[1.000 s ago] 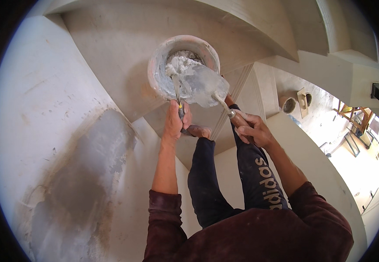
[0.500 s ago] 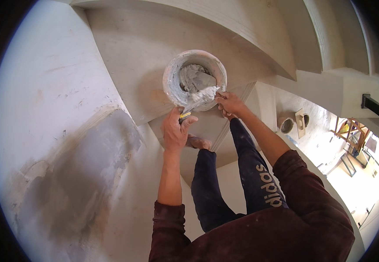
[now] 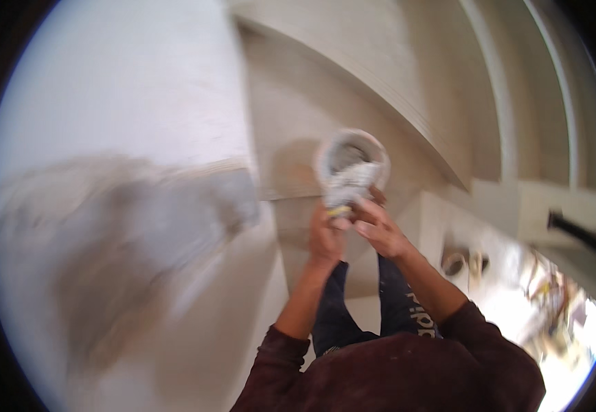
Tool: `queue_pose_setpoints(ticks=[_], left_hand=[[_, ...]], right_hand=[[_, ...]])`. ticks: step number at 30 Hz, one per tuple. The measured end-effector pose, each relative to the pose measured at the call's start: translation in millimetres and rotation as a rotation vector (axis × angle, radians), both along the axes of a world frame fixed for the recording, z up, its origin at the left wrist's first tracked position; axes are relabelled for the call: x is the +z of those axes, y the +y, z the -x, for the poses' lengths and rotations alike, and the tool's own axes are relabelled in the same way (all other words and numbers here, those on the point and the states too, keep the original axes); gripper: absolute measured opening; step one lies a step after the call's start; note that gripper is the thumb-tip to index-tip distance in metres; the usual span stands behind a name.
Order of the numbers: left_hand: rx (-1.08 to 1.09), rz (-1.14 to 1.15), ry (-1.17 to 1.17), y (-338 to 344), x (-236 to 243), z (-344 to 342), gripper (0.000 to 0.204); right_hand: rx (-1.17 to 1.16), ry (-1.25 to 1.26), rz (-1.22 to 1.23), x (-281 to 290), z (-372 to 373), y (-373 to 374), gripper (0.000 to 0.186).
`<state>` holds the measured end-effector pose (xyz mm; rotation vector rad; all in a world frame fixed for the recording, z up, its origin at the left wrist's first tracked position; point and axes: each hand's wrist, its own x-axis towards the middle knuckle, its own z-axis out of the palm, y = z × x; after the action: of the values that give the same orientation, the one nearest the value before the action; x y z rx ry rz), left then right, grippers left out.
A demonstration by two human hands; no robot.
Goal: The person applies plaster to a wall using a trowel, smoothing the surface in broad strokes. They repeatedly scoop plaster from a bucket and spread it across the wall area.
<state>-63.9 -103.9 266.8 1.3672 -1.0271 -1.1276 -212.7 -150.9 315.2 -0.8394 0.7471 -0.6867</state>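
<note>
Grey-white putty (image 3: 354, 177) lies heaped on a blade between my hands, over the near rim of a round white bucket (image 3: 384, 145). My left hand (image 3: 325, 239) is closed round a putty knife (image 3: 340, 211) with a yellow mark by its handle. Close beside it, my right hand (image 3: 382, 232) is bent in at the blade's right side. Its fingers are closed, apparently on the handle of a second putty-coated knife, though blur and the hand itself hide most of that tool. More grey putty (image 3: 347, 156) sits inside the bucket.
The bucket stands on a pale stair landing (image 3: 288, 147). Curved steps (image 3: 518, 103) rise at the right, with a black rail (image 3: 576, 233) below them. To the left is a white wall with a grey patch (image 3: 202, 199). A lower floor with scattered items (image 3: 559, 288) shows at lower right.
My hands have drawn together and nearer my body, bringing the putty-laden blade over the bucket's near rim. The whole view has shifted and blurred; the bucket appears smaller and farther off.
</note>
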Motion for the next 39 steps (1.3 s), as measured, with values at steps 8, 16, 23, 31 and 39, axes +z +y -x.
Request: queue_pose_setpoints(ticks=[8, 16, 23, 31, 39], left_hand=[[0.218, -0.046, -0.264, 12.6, 197.4, 2.2, 0.037], [0.755, 0.021, -0.586, 148.0, 283.9, -43.8, 0.025], [1.600, 0.357, -1.518, 287.9, 333.6, -105.0, 0.038], [1.696, 0.289, -1.968, 356.1, 347.6, -155.7, 0.046], [1.687, 0.311, -2.040, 354.1, 334.3, -167.7, 0.041]], right_hand=[[0.166, -0.078, 0.271, 134.8, -52.5, -16.5, 0.034], [0.624, -0.261, 0.197, 285.8, -95.5, -19.9, 0.030], [0.667, -0.410, 0.395, 382.0, -165.5, -7.3, 0.029], [0.374, -0.257, 0.811, 465.3, -210.8, -3.8, 0.023], [-0.179, 0.010, 1.516, 475.0, -276.3, -14.9, 0.032]])
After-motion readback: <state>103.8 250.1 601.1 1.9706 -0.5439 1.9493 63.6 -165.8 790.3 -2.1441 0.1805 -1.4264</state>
